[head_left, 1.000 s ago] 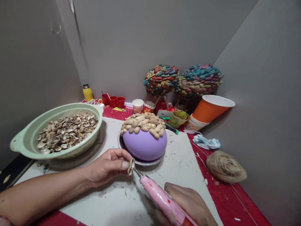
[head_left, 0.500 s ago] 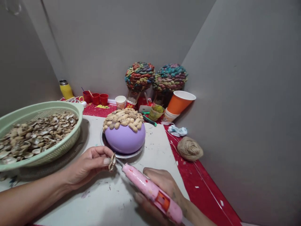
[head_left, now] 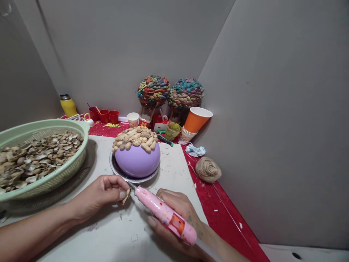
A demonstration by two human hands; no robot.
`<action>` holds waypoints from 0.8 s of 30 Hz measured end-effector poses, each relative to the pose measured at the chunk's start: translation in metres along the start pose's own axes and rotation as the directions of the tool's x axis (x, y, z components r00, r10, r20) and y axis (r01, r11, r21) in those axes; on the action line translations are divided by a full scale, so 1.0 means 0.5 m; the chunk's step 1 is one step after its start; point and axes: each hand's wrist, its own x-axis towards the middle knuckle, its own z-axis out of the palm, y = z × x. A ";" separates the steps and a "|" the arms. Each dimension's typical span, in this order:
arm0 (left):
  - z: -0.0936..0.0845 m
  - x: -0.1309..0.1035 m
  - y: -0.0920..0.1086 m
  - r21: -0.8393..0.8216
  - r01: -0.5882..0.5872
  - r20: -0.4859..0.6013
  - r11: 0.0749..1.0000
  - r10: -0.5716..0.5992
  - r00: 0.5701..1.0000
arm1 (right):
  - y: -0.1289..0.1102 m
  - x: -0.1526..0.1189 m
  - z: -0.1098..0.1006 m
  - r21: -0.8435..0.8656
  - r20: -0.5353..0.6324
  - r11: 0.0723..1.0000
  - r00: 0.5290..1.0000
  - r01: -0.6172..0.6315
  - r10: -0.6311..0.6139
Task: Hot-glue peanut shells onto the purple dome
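Observation:
Between thumb and fingertips, my left hand (head_left: 105, 194) pinches a peanut shell (head_left: 126, 196), seen nearly edge-on. Wrapped round a pink glue gun (head_left: 163, 213) is my right hand (head_left: 177, 214); the gun's metal nozzle points up and left, right beside the shell. Just beyond both hands a purple balloon (head_left: 137, 160) rests in a shallow metal dish (head_left: 149, 178). Peanut shells (head_left: 135, 138) cover the balloon's top in packed rows, while its lower part is bare purple.
A green basket (head_left: 84, 140) of shells stands left. Behind are red cups (head_left: 104, 116), a yellow bottle (head_left: 68, 106), two colourful shell balls (head_left: 154, 91), an orange cup (head_left: 196, 119) and pliers (head_left: 165, 140). Twine (head_left: 208, 169) lies right, near the grey wall.
The view has shifted, so the scene sits further left. The shell in my left hand has turned from showing its hollow to nearly edge-on. My right hand keeps hold of the glue gun.

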 end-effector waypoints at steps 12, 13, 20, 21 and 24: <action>0.010 -0.014 -0.018 0.924 -0.181 0.059 0.335 0.344 0.937 | 0.005 -0.002 0.003 -0.009 -0.083 0.999 0.996 0.033 -0.034; 0.010 -0.016 -0.019 0.942 -0.188 0.083 0.276 0.351 0.933 | 0.005 -0.003 0.004 -0.012 -0.077 1.000 0.997 0.023 -0.024; 0.014 -0.024 -0.020 0.964 -0.217 0.152 0.154 0.350 0.924 | 0.004 -0.001 0.002 -0.034 -0.087 0.998 0.995 0.050 -0.053; 0.014 -0.024 -0.020 0.964 -0.217 0.154 0.153 0.345 0.926 | 0.004 0.000 0.002 -0.037 -0.091 0.998 0.995 0.048 -0.051; 0.015 -0.022 -0.021 0.958 -0.228 0.157 0.172 0.350 0.924 | 0.003 0.002 0.002 -0.029 -0.106 0.998 0.993 0.048 -0.051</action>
